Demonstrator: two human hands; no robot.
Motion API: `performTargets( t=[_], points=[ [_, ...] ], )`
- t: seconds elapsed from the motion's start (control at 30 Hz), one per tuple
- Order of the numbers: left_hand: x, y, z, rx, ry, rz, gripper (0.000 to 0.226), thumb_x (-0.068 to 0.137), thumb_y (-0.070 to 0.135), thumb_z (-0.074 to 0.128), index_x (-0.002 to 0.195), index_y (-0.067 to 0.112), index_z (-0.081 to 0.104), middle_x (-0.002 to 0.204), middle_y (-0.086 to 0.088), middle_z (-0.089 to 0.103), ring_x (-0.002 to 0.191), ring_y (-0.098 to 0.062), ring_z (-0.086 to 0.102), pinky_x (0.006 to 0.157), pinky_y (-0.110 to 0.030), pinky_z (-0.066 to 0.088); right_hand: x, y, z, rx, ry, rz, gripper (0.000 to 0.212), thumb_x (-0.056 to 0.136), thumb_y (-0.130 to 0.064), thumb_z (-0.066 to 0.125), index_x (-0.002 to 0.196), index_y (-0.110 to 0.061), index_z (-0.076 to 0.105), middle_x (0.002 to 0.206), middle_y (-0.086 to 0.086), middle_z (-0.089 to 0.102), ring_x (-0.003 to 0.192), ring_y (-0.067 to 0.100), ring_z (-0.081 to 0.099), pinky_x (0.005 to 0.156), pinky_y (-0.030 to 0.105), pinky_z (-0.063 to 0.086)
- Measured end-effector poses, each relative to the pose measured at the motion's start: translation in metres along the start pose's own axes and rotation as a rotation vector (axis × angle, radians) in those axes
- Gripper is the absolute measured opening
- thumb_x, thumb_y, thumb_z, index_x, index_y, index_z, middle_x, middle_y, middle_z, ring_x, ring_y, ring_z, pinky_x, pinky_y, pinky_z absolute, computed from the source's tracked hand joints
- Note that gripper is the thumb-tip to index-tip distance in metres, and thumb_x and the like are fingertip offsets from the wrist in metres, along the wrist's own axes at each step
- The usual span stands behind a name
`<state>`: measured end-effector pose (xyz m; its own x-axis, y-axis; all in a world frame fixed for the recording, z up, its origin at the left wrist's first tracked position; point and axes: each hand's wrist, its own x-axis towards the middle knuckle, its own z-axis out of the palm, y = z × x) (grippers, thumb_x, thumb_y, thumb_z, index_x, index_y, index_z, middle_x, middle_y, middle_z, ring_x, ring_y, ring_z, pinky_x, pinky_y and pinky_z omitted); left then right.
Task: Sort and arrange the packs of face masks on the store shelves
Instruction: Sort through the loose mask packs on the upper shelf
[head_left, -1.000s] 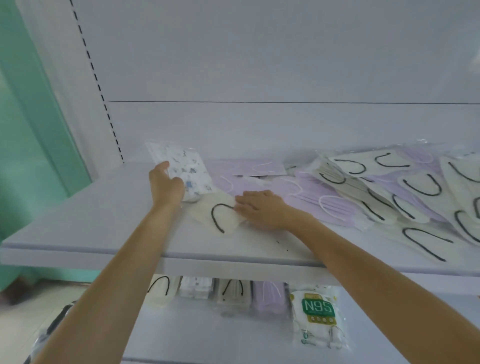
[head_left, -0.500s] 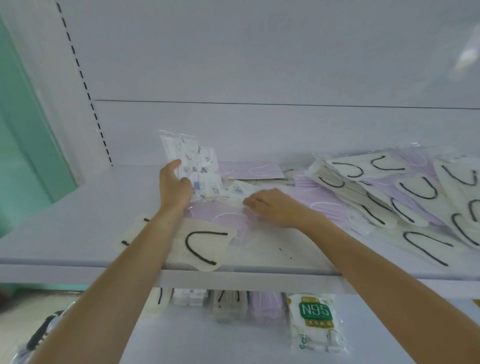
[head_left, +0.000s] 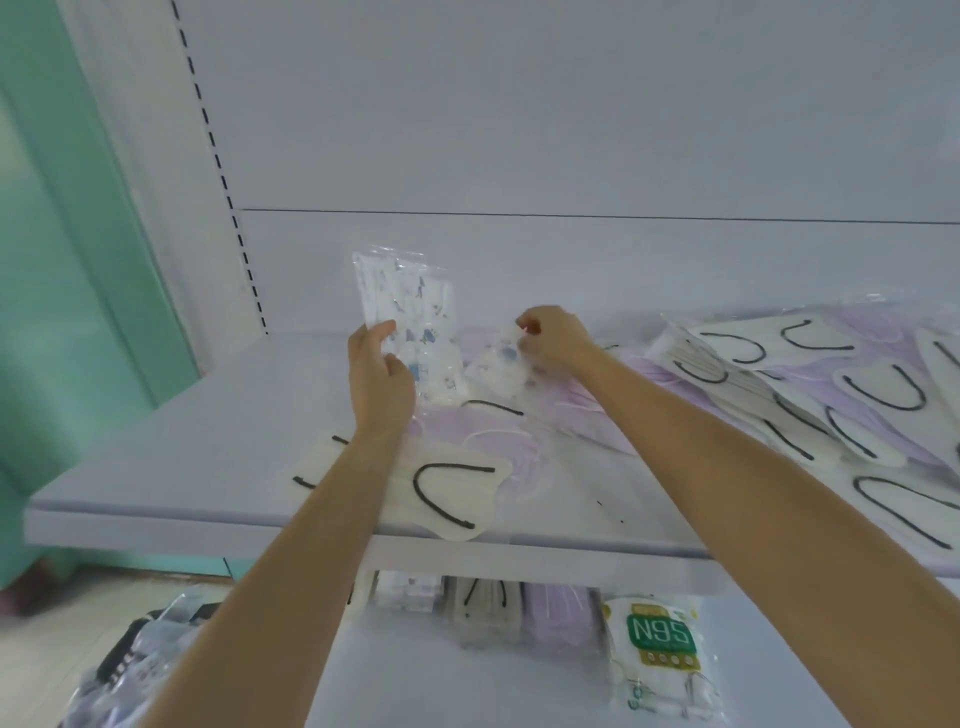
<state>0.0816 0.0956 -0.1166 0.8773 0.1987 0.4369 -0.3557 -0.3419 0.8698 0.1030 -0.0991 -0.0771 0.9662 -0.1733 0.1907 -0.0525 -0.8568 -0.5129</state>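
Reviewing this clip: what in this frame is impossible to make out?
Head view only.
1. Lower-shelf packs: tops hidden by the upper shelf.
2. Right pile: cut off by the frame edge.
3. Right hand: blur hides whether it pinches the printed pack below it.
4. Cream pack: partly under the left forearm.

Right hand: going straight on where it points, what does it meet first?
Probably the upright printed pack in the left hand; the right hand, pinching a second pack, points left at it. Depth is unclear.

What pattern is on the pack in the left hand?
The pack is white with small blue and dark figures; head view.
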Motion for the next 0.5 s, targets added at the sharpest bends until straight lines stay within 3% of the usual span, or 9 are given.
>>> performTargets(
  t=[0.1, 0.2, 0.27, 0.33, 0.43, 0.5],
  points=[
    [0.001, 0.000, 0.000, 0.000, 0.034, -0.004, 0.046, 0.092, -0.009, 0.029, 0.134, 0.003, 0.044, 0.145, -0.007, 0.031, 0.132, -0.017, 0.035, 0.084, 0.005, 0.017, 0.000, -0.010, -0.024, 0.347, 0.292, 0.001, 0.010, 0.090, -0.014, 0.050, 0.084, -0.013, 0.059, 0.074, -0.002, 0.058, 0.058, 0.009, 0.051, 0.060, 0.018, 0.036],
    [0.002, 0.001, 0.001, -0.030, 0.032, -0.001, 0.045, 0.094, -0.006, 0.030, 0.135, 0.005, 0.043, 0.146, -0.005, 0.029, 0.132, -0.015, 0.034, 0.087, -0.001, 0.022, -0.002, -0.017, -0.048, 0.653, 0.428, -0.055, 0.010, 0.089, -0.012, 0.054, 0.079, -0.013, 0.055, 0.068, -0.009, 0.048, 0.058, 0.003, 0.045, 0.061, 0.020, 0.039],
    [0.001, 0.004, 0.000, -0.053, 0.025, 0.018, 0.041, 0.096, 0.001, 0.034, 0.135, 0.007, 0.044, 0.145, -0.002, 0.030, 0.129, -0.009, 0.035, 0.090, -0.004, 0.023, -0.004, -0.024, -0.059, 0.824, 0.420, -0.071, 0.002, 0.087, -0.008, 0.056, 0.086, -0.010, 0.056, 0.071, -0.005, 0.053, 0.065, 0.010, 0.051, 0.066, 0.027, 0.045],
    [-0.001, 0.010, -0.001, -0.127, -0.005, 0.037, 0.035, 0.099, 0.011, 0.038, 0.133, 0.012, 0.047, 0.141, 0.004, 0.033, 0.123, -0.002, 0.034, 0.092, -0.004, 0.023, -0.007, -0.030, -0.063, 0.923, 0.324, -0.091, 0.010, 0.087, -0.008, 0.059, 0.086, -0.018, 0.055, 0.077, -0.002, 0.059, 0.073, 0.015, 0.055, 0.072, 0.031, 0.048],
    [-0.002, 0.023, -0.003, -0.343, -0.093, -0.007, 0.020, 0.099, 0.030, 0.046, 0.117, 0.029, 0.054, 0.135, 0.008, 0.044, 0.124, -0.005, 0.042, 0.107, -0.022, 0.031, -0.019, -0.038, -0.052, 0.830, 0.175, -0.113, 0.010, 0.089, -0.010, 0.061, 0.094, -0.015, 0.055, 0.078, -0.001, 0.059, 0.069, 0.013, 0.055, 0.072, 0.029, 0.048],
    [0.001, 0.035, -0.006, -0.386, -0.148, 0.024, 0.017, 0.096, 0.031, 0.053, 0.112, 0.029, 0.056, 0.130, 0.006, 0.050, 0.120, -0.005, 0.046, 0.106, -0.022, 0.034, -0.026, -0.045, -0.043, 0.787, 0.179, -0.100, 0.013, 0.089, -0.009, 0.060, 0.101, -0.011, 0.055, 0.073, -0.001, 0.058, 0.061, 0.011, 0.053, 0.064, 0.025, 0.046]
  ],
)
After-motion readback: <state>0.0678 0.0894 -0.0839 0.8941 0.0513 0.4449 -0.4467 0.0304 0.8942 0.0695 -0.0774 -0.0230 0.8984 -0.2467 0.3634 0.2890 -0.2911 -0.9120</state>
